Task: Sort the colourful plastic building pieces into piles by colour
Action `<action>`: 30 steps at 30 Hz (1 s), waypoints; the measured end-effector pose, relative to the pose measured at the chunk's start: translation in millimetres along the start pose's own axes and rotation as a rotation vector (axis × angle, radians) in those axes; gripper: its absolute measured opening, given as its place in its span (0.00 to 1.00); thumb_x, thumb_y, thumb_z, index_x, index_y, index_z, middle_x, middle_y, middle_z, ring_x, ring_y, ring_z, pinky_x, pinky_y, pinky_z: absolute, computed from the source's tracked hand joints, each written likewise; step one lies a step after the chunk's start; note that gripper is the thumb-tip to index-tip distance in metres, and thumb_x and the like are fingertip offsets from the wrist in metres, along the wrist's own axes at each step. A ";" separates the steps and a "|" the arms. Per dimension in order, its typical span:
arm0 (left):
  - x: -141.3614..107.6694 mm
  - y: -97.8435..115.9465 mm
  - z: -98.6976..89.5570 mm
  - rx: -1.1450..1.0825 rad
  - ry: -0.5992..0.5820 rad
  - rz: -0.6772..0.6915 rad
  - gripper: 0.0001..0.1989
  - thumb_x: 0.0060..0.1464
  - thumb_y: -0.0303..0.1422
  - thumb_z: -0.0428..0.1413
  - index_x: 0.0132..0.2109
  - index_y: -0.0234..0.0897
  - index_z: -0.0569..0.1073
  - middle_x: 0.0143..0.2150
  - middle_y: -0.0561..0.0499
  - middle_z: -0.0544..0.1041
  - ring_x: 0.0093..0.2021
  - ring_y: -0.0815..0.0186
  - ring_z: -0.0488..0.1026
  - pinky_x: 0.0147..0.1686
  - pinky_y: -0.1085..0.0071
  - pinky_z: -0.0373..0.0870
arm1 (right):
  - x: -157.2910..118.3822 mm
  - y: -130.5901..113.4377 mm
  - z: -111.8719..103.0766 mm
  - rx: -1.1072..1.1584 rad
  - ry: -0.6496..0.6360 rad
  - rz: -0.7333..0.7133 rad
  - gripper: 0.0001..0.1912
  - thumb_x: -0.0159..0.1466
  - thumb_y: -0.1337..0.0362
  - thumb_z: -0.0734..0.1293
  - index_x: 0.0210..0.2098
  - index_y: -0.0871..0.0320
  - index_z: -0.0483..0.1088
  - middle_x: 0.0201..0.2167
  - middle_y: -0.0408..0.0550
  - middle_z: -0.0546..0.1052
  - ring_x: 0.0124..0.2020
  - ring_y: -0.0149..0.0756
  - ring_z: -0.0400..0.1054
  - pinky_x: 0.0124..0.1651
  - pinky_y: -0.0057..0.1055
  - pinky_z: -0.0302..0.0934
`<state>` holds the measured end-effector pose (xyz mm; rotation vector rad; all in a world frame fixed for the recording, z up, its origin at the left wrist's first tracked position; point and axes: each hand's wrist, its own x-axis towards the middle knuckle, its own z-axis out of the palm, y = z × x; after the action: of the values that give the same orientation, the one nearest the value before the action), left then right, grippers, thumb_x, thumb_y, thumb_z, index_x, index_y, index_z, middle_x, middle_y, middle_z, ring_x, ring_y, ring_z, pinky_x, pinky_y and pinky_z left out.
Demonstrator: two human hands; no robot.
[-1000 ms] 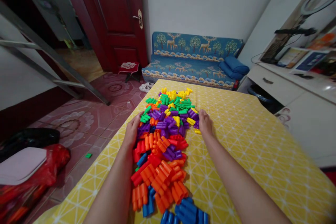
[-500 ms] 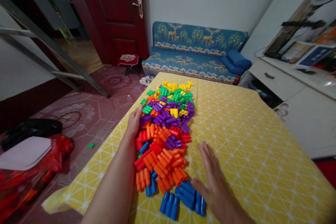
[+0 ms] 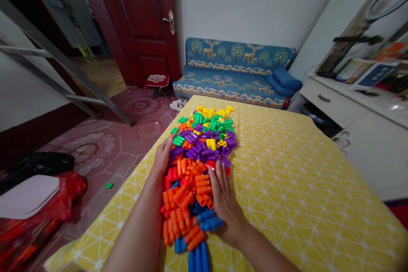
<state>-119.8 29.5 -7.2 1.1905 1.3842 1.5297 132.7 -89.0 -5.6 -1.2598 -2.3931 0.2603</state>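
A long pile of plastic building blocks runs down the left part of the table, each shaped like joined bullet-like tubes. Yellow blocks (image 3: 210, 111) lie at the far end, then green blocks (image 3: 216, 124) and purple blocks (image 3: 202, 149). Nearer me are orange blocks (image 3: 177, 221) and blue blocks (image 3: 198, 258). My left hand (image 3: 164, 153) rests along the pile's left edge, beside green and purple pieces, its fingers stretched forward. Against the right side lies my right hand (image 3: 225, 199), fingers extended, touching orange and blue pieces. Neither hand grips a block.
The yellow patterned tablecloth (image 3: 287, 170) covers the table, whose left edge drops to the tiled floor. A stray green block (image 3: 109, 185) lies down there, near a red bag (image 3: 73, 191). Beyond the table stands a blue sofa (image 3: 229, 80); a white cabinet (image 3: 366, 136) is at the right.
My right hand has moved left from the bare cloth onto the pile, pushing orange and blue blocks leftward. My left hand stays nearly in place at the left edge.
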 end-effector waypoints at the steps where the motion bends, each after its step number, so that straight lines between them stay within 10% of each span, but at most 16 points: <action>1: 0.5 -0.8 -0.9 0.013 -0.013 0.000 0.32 0.56 0.55 0.52 0.57 0.37 0.75 0.55 0.43 0.77 0.60 0.50 0.70 0.62 0.56 0.61 | 4.6 4.8 -7.7 0.029 -0.035 -0.057 0.56 0.61 0.44 0.65 0.72 0.59 0.27 0.72 0.60 0.28 0.72 0.58 0.25 0.67 0.64 0.36; 6: 2.7 -6.1 -2.5 0.034 -0.025 0.007 0.31 0.58 0.54 0.51 0.58 0.38 0.74 0.57 0.44 0.76 0.63 0.50 0.66 0.65 0.54 0.56 | 52.7 55.7 -37.8 0.190 0.096 -0.121 0.44 0.63 0.45 0.64 0.71 0.54 0.46 0.73 0.55 0.42 0.73 0.47 0.37 0.70 0.51 0.41; 10: 4.0 -7.3 -2.4 0.010 -0.013 -0.008 0.32 0.56 0.54 0.53 0.57 0.37 0.75 0.57 0.44 0.76 0.64 0.49 0.65 0.65 0.55 0.56 | 112.8 119.8 -26.6 0.306 0.366 0.222 0.36 0.67 0.45 0.56 0.68 0.58 0.53 0.69 0.58 0.55 0.70 0.43 0.48 0.69 0.47 0.47; 14: 3.6 -2.7 -2.5 0.015 0.009 -0.010 0.32 0.53 0.55 0.55 0.56 0.37 0.76 0.57 0.43 0.77 0.63 0.48 0.66 0.65 0.55 0.57 | 143.8 162.5 -5.8 0.276 0.251 0.513 0.39 0.67 0.42 0.51 0.68 0.62 0.52 0.67 0.61 0.59 0.69 0.47 0.51 0.69 0.52 0.41; 30: 1.3 0.9 1.2 0.010 0.018 -0.016 0.33 0.53 0.55 0.55 0.56 0.35 0.76 0.55 0.44 0.77 0.61 0.48 0.67 0.63 0.56 0.61 | 114.4 144.4 -10.1 0.377 0.182 0.427 0.43 0.65 0.36 0.48 0.69 0.57 0.51 0.69 0.54 0.56 0.71 0.45 0.46 0.71 0.53 0.38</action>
<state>-118.9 31.0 -6.2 1.1717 1.4110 1.5278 186.9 87.1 -15.7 -1.5171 -1.7964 0.6579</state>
